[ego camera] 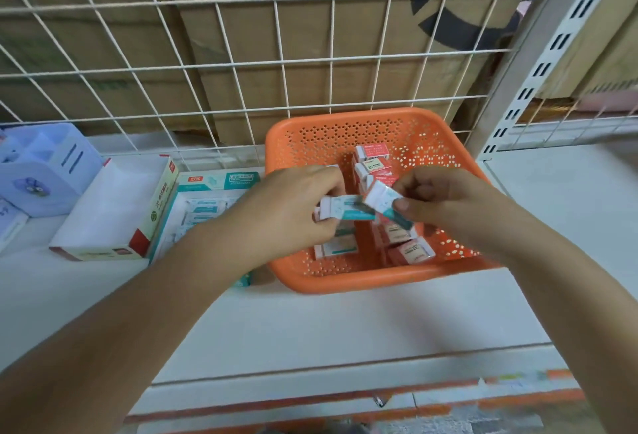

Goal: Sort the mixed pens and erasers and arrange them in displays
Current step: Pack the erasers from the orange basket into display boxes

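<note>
Shelf (310, 330) front edge at 6 o'clock: the label strip is blurred and unreadable. Forearms come in from 7 and 5 o'clock, elbows cut off by the frame.

Left hand (290, 212) is over the 9 o'clock rim of the orange basket (345, 283), fingers curled round a teal-sleeved eraser (348, 211). Another white end shows under the knuckles, so I can't confirm how many it holds.

Right hand (448, 202) is just to its 3 o'clock, thumb and fingers pinching a second teal eraser (381, 200), tilted. Can't tell whether the two erasers touch.

The hands cover the middle of the basket. Visible inside: red-sleeved erasers (376, 171) piled at 12 and 5 o'clock, one loose teal eraser (336, 249) at 7 o'clock. "2B" is legible; the other print is too small.

At 9 o'clock of the basket is the teal display box (221, 179), its near part hidden by the left forearm, with teal erasers lying in it. Next out is the red-and-white display box (114, 205), then the blue organiser (45, 171), cut off at the frame edge.

Behind: wire grid (276, 64), cardboard cartons (310, 36), slotted upright (552, 47) at 2 o'clock.
</note>
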